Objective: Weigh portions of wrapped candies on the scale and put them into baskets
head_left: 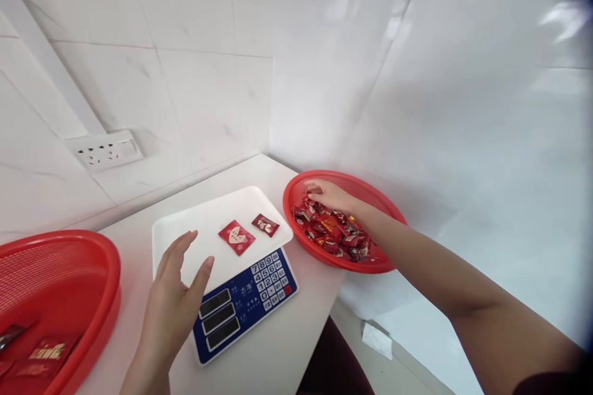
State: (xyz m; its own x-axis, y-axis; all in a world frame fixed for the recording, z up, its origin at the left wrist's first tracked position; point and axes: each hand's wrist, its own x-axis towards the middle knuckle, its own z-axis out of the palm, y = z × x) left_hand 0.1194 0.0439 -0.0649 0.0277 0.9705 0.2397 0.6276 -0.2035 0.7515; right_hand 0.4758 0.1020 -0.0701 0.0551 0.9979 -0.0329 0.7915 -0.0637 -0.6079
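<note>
My left hand (173, 296) hovers over the front left of the digital scale's white tray (185, 222), thumb and fingers spread with nothing between them. Two small packets lie flat on the tray: a pinkish-red one (236, 237) with a pale heart-like print, and a smaller dark red one (265, 224). Inside the red plastic basket (393, 213) on the right, my right hand (330, 195) reaches to the far left part of the pile of small red wrapped packets (331, 228). Its fingers are curled together at the pile, and what they pinch is too hidden to make out.
A blue keypad panel (245, 305) with dark displays fronts the scale. Another red basket (109, 271) holding a few packets stands at left. Tiled walls meet behind the white table (278, 352); a wall socket (106, 151) is at left. White paper (377, 340) lies on the floor.
</note>
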